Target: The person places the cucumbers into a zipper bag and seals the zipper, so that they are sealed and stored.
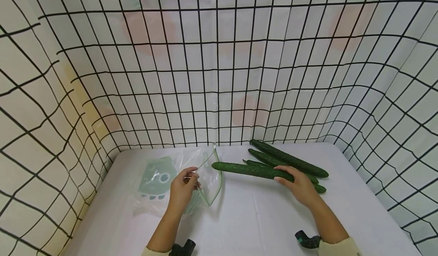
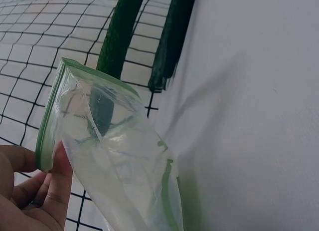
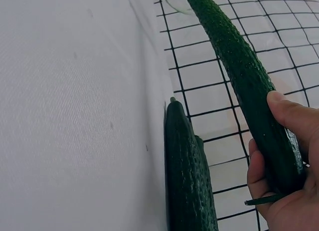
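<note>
My left hand (image 1: 183,187) pinches the edge of a clear zip bag (image 2: 124,156) with a green seal strip, its mouth spread apart. A pale green cartoon print (image 1: 158,178) shows on the bag. Near its stem end, my right hand (image 1: 298,183) grips a long green cucumber (image 1: 244,169), held level above the table. The cucumber's far tip points left and overlaps the bag's mouth in the head view; in the left wrist view it shows through the clear plastic. Several more cucumbers (image 1: 291,158) lie side by side behind the right hand.
A black wire grid (image 1: 219,58) with pale cloth behind it encloses the back and both sides. The white table (image 1: 246,225) stretches in front of the hands. Each wrist wears a black camera mount (image 1: 307,240).
</note>
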### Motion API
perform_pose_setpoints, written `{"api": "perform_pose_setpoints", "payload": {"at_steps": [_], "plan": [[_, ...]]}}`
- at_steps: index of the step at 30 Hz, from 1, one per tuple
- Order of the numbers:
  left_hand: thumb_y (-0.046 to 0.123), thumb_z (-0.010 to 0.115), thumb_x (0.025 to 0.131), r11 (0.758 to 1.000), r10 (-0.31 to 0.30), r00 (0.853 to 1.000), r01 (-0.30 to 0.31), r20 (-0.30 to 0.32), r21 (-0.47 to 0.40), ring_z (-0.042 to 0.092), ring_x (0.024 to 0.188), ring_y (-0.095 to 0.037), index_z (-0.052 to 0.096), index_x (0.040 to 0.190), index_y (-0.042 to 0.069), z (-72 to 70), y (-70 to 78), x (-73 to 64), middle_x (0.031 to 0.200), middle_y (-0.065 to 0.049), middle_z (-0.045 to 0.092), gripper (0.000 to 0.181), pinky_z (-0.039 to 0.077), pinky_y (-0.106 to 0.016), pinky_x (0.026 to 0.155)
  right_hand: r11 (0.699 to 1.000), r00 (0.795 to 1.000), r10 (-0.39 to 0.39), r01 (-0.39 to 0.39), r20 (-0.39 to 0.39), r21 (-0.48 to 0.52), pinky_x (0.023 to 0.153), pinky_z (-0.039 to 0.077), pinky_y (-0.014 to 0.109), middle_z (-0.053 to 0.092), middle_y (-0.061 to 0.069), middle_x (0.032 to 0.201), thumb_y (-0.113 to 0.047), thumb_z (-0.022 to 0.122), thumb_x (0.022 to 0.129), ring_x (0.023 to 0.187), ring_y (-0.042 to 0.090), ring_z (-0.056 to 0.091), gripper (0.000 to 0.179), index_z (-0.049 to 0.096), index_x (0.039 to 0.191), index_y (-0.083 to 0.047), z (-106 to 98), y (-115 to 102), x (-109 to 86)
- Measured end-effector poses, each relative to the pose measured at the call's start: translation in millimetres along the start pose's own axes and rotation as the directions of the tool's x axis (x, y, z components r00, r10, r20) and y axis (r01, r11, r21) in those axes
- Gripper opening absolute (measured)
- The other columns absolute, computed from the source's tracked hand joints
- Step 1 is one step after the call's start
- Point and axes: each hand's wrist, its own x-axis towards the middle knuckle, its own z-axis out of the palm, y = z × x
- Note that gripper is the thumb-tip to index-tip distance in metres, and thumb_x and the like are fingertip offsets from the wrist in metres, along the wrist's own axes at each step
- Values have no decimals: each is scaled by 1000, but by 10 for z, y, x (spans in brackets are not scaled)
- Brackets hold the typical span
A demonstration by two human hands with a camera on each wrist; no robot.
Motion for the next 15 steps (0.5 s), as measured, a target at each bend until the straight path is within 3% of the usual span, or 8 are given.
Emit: {"api": "perform_pose_setpoints", "payload": {"at_steps": [8,15], "plan": [[6,58,97,1000,6,1000,-6,15,-13,66,74,-17,66,124,3,5,2,-17,100,-14,63,29,62,-26,66,1000,999,13,-13,34,17,108,40,69,51,14,151,-55,65,93,143,45,41,58,59,140,-23,103,-54,27],[5,59,97,999,14,999,-12,37,-37,66,71,-16,66,124,3,22,-2,-34,99,-14,62,28,61,-27,66,997,998,-32,28,57,70,106,42,68,52,12,150,-51,66,93,143,44,42,53,60,138,-24,196,-133,43]]}}
